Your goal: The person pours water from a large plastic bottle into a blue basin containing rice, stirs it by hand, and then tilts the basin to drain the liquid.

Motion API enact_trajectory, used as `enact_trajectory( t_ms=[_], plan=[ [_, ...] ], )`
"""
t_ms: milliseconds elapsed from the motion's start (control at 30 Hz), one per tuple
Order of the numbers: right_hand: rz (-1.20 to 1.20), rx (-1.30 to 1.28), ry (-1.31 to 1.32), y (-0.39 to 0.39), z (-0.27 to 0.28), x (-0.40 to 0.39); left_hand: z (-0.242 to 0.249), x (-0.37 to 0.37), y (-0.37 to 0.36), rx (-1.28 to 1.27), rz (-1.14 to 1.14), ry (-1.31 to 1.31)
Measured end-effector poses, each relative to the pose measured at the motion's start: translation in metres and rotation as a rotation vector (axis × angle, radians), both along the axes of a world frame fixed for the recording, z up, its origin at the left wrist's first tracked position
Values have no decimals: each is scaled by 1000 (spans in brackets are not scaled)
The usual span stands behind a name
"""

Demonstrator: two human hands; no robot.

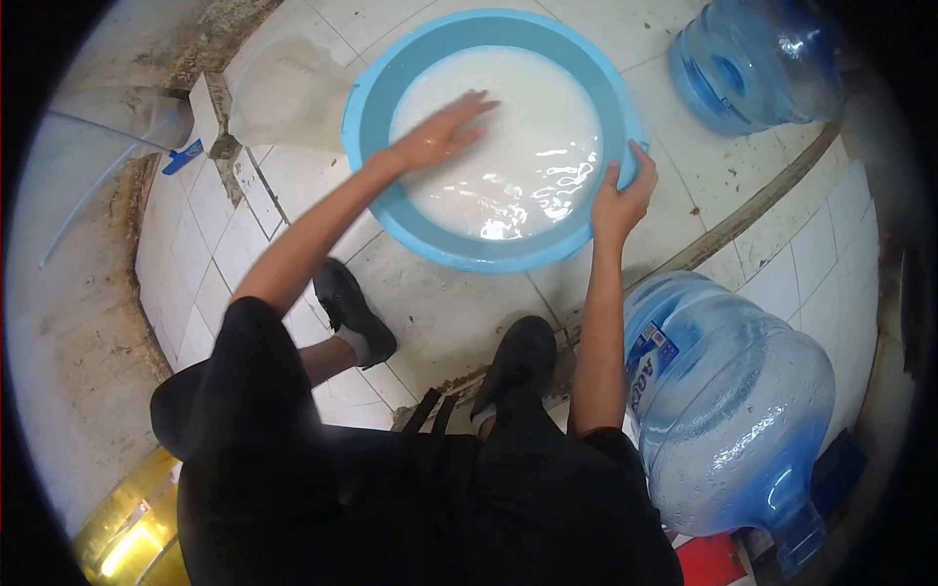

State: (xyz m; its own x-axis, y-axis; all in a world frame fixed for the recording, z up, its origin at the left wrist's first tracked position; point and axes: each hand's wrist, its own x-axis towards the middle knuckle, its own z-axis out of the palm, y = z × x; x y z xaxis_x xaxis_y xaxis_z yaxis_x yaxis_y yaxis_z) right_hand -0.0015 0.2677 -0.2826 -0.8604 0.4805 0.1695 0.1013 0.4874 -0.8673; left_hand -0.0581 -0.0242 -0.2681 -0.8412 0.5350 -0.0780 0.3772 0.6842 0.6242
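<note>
A wide blue basin (363, 125) stands on the tiled floor, holding a whitish, cloudy liquid (518, 127) with bright glints on its surface. Over the left part of the liquid is my left hand (445, 135), slightly blurred, fingers spread and holding nothing; whether it touches the surface is unclear. My right hand (625, 195) grips the basin's rim at the right, its thumb and fingers around the edge.
A large clear blue water bottle (733, 400) lies at the lower right, another (752, 68) at the upper right. A blue-headed tool (183, 156) is at the left. Shiny yellow material (137, 527) shows at the lower left. A raised ledge (762, 205) crosses the right side.
</note>
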Motion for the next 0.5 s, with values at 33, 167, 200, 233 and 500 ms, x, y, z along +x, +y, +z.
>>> enact_trajectory(
  t_ms=[33, 167, 200, 233, 500],
  plan=[
    [11, 1, 7, 1, 2, 0, -4, 2, 16, 80, 42, -119],
    [14, -20, -10, -1, 5, 3, -40, 0, 44, 380, 210, -184],
    [14, -15, -13, 0, 5, 2, -44, 0, 51, -12, 165, 120],
    [4, -15, -37, 0, 6, 1, -51, 0, 53, -410, 116, 413],
    [27, 16, 15, 3, -4, 0, -34, -10, 20, 74, 189, 353]
  ],
)
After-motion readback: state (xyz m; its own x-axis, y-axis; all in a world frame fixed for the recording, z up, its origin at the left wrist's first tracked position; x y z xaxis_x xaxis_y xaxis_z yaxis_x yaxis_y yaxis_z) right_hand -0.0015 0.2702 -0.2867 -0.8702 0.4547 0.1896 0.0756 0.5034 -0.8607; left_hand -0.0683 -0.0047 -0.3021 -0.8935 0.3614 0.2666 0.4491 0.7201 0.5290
